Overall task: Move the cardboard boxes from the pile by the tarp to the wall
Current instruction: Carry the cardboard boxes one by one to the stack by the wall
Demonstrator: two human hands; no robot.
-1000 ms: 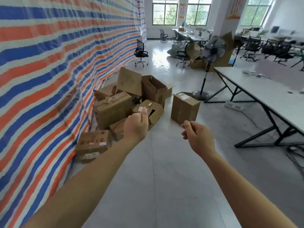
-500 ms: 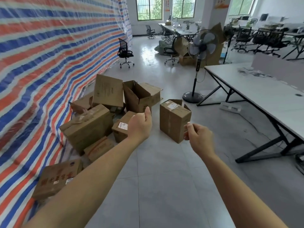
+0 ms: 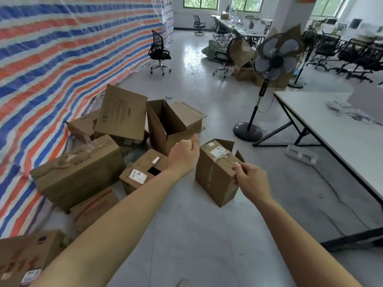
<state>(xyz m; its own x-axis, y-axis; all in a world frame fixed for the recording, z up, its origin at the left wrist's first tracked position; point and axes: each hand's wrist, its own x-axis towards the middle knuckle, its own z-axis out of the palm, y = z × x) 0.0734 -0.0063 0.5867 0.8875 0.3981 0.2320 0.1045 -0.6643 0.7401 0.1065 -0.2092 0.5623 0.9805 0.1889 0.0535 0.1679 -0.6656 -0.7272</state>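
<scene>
Several brown cardboard boxes lie in a pile on the floor against the striped tarp at left. An upright taped box stands apart at the pile's right edge. Both my arms reach forward. My left hand hovers with curled fingers just left of that box's top, holding nothing. In front of the box's upper right corner is my right hand, fingers loosely curled; I cannot tell whether it touches the box. An open empty box stands behind my left hand.
A standing fan is on the floor behind the boxes. A long white table with black legs runs along the right. Office chairs and more desks fill the far room. Bare grey floor lies below my arms.
I have walked closer to the pile, so the boxes look larger and nearer. Both hands have closed in on the upright taped box, the right hand now level with its upper corner.
</scene>
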